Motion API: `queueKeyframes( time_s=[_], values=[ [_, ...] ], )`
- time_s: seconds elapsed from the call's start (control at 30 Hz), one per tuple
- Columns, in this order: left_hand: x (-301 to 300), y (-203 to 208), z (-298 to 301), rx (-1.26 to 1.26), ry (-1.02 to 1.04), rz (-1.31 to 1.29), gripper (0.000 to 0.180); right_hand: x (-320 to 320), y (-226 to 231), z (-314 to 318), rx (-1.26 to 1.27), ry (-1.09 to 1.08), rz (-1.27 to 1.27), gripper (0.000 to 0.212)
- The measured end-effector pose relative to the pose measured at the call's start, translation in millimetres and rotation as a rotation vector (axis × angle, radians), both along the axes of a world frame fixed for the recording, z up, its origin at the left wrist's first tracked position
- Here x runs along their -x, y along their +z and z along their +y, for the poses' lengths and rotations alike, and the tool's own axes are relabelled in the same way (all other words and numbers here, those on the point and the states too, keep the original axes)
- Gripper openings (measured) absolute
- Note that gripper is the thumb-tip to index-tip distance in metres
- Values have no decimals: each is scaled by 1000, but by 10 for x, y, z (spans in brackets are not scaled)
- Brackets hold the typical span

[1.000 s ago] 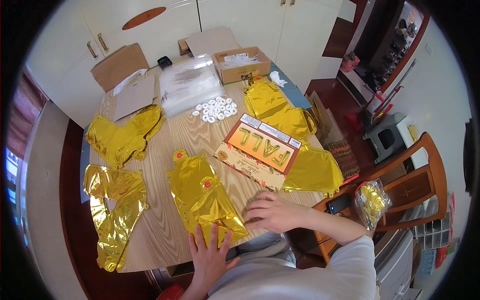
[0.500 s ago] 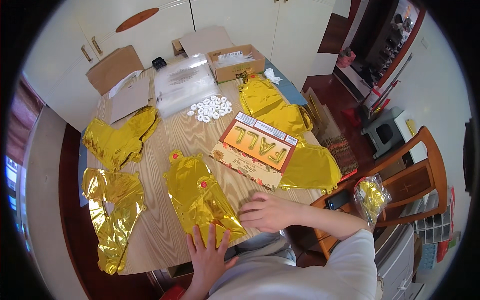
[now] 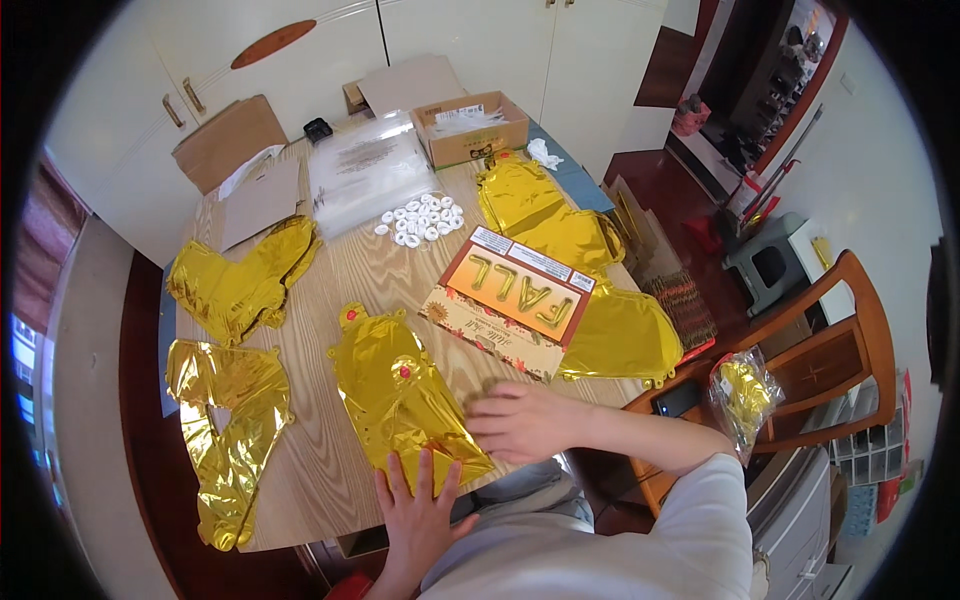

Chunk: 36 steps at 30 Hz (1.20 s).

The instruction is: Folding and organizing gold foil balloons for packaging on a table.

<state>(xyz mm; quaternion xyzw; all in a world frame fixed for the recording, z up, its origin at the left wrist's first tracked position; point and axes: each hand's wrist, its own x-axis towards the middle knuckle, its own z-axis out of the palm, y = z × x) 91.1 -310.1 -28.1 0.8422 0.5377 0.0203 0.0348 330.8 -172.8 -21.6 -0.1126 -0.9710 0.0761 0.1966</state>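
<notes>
A flat gold foil balloon [image 3: 385,365] with two small red spots lies in front of me, at the near middle of the table. My left hand [image 3: 420,515] rests on its near end, fingers spread and flat on the foil. At the balloon's right edge is my right hand [image 3: 525,422], slightly blurred, with its fingers stretched out and holding nothing visible. Just beyond the right hand, a printed card [image 3: 508,300] with an orange panel lies tilted on the table. It partly covers a gold foil balloon [image 3: 625,335] behind it.
More gold foil balloons [image 3: 240,280] lie at the left, another [image 3: 235,440] near the left edge. Farther back are a pile of white rings [image 3: 425,218], a stack of clear plastic bags [image 3: 370,165] and a cardboard box [image 3: 475,145]. A wooden chair [image 3: 840,350] stands at right.
My right hand has shifted slightly left and away from me along the balloon's right edge. The left hand stays in place on the foil.
</notes>
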Motion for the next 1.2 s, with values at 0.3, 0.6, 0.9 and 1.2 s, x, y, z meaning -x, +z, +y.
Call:
queueKeyframes(
  time_s=[0.3,0.6,0.9,1.2],
  values=[
    [3,-9,-2,30,16,8,88,24,-150,-10,195,130,12,19],
    [0,7,4,26,9,-2,90,-141,-166,-16,225,94,-12,29],
    [-5,9,10,24,1,-7,91,86,-168,108,176,67,-94,33],
    [0,2,8,32,11,-7,91,-38,-100,134,74,21,-41,35]
  ],
)
